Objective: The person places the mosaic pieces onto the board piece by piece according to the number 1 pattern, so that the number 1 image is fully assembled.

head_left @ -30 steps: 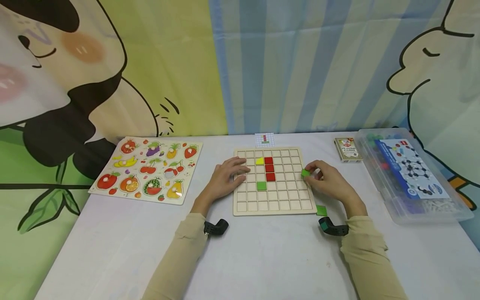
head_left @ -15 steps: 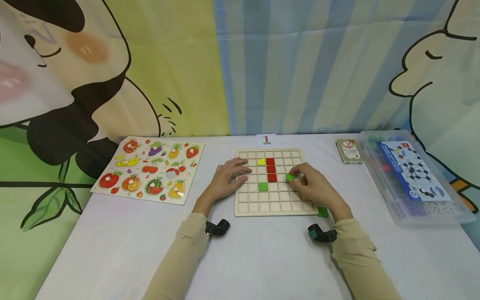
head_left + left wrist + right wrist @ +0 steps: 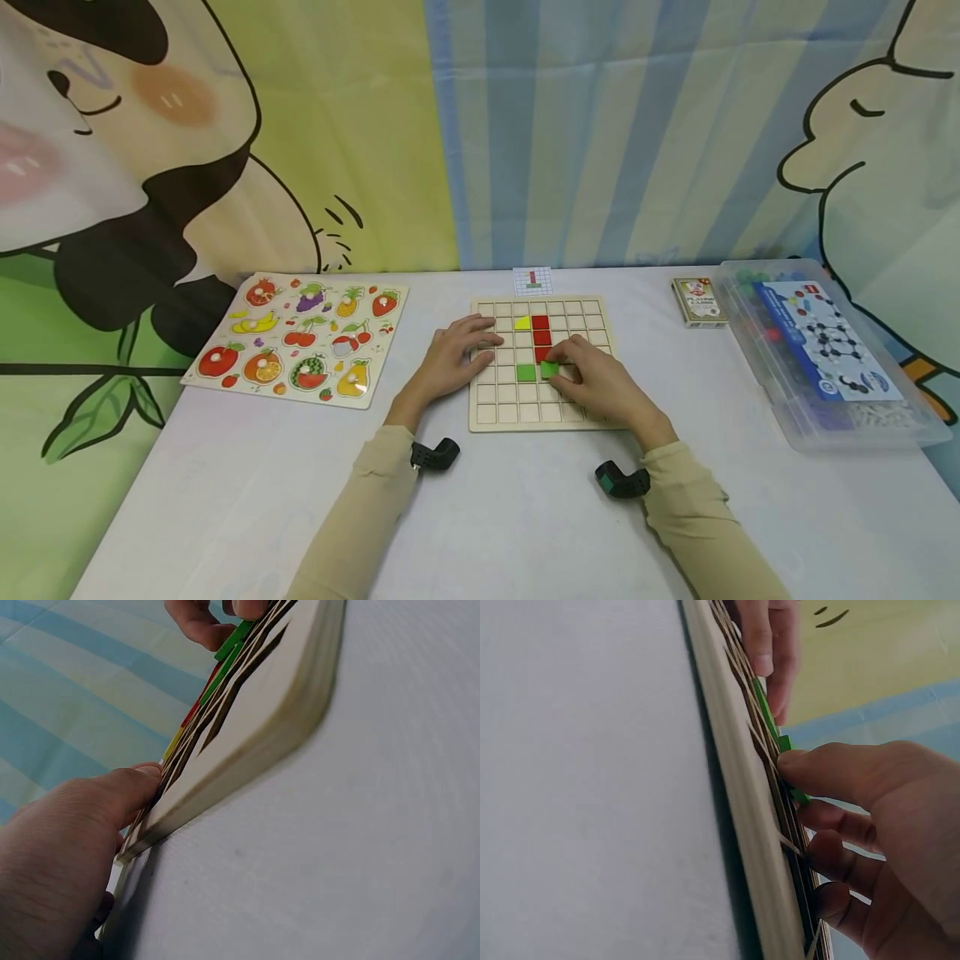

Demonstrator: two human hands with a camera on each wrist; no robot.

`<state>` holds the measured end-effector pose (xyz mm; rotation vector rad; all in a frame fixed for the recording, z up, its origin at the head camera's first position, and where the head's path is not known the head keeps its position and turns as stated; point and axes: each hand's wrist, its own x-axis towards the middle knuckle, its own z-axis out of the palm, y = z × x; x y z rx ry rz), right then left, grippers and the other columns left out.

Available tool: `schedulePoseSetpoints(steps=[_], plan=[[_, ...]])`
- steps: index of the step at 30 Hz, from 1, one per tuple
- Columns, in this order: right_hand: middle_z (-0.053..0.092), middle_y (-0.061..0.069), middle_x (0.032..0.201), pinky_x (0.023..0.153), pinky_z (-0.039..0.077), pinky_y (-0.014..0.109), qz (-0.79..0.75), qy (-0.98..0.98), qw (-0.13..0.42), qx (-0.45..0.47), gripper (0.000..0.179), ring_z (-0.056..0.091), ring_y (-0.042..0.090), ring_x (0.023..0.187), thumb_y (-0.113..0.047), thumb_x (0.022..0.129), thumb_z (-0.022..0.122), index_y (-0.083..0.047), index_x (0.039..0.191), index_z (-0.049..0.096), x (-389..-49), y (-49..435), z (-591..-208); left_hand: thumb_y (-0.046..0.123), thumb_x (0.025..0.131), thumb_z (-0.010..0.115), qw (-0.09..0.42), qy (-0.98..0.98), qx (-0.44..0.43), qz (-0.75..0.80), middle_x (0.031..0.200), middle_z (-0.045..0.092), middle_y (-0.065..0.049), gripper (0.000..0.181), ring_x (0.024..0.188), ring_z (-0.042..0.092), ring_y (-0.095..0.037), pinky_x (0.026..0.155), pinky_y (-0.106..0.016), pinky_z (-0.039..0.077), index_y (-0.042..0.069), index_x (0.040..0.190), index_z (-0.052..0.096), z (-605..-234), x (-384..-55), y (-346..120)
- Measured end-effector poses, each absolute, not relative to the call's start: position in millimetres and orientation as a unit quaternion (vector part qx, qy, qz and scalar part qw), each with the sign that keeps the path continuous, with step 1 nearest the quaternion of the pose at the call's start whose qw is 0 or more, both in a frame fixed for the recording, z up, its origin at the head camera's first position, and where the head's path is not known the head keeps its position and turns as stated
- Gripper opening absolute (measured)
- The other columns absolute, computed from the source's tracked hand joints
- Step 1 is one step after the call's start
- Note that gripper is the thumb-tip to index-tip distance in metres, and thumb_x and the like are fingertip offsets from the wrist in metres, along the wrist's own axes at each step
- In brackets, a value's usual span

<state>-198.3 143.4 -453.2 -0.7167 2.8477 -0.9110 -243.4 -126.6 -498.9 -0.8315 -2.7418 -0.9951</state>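
My right hand (image 3: 602, 385) pinches a green square tile (image 3: 550, 369) between thumb and fingers, over the wooden grid board (image 3: 497, 412). This tile looks slightly tilted, just right of another green tile (image 3: 527, 373) lying flat in a cell. Directly above it, a column of red tiles (image 3: 541, 337) is partly covered by my fingers. A yellow piece (image 3: 522, 323) sits left of the top red one. My left hand (image 3: 456, 354) rests on the board's left edge with relaxed fingers; the left wrist view shows its thumb (image 3: 135, 787) on the board's top.
A small pattern card (image 3: 532, 281) lies behind the board. Left of it is a fruit puzzle board (image 3: 375, 350). To the right are a playing-card box (image 3: 699, 302) and a clear plastic case (image 3: 780, 417) on the white table (image 3: 525, 517).
My right hand has carried the green tile leftward from the board's right edge to beside the placed green tile. The loose green tile at the lower right is now hidden. My left hand stays put.
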Motion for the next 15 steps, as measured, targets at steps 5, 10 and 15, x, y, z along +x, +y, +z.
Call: schedulePoseSetpoints(steps=[5,10,15], plan=[[0.057,-0.002,0.103,0.074,0.042,0.031,-0.294,0.924,0.02,-0.242,0.02,0.05,0.013,0.08,-0.023,0.088,0.066,-0.016,0.106,0.062,-196.1,139.9,-454.3,0.03,0.092,0.059,0.053,-0.903,-0.273,-0.329,0.141,0.049,0.001,0.024,0.139,0.033,-0.019,0.093,-0.045,0.03,0.025,0.115,0.066,-498.8,-243.4,-126.0],[0.056,-0.003,0.102,0.071,0.042,0.029,-0.286,0.926,0.012,-0.245,0.019,0.048,0.012,0.076,-0.023,0.088,0.066,-0.016,0.105,0.062,-195.1,138.9,-454.3,0.031,0.093,0.058,0.054,-0.902,-0.272,-0.33,0.141,0.049,0.001,0.024,0.139,0.033,-0.019,0.092,-0.045,0.03,0.026,0.115,0.066,-498.7,-242.8,-126.1],[0.056,-0.003,0.102,0.07,0.042,0.029,-0.286,0.926,0.016,-0.247,0.018,0.048,0.012,0.075,-0.023,0.087,0.067,-0.016,0.104,0.063,-194.5,138.3,-452.8,0.03,0.093,0.058,0.06,-0.901,-0.278,-0.328,0.141,0.049,-0.001,0.025,0.138,0.035,-0.019,0.092,-0.046,0.03,0.025,0.116,0.066,-497.5,-241.6,-126.6]])
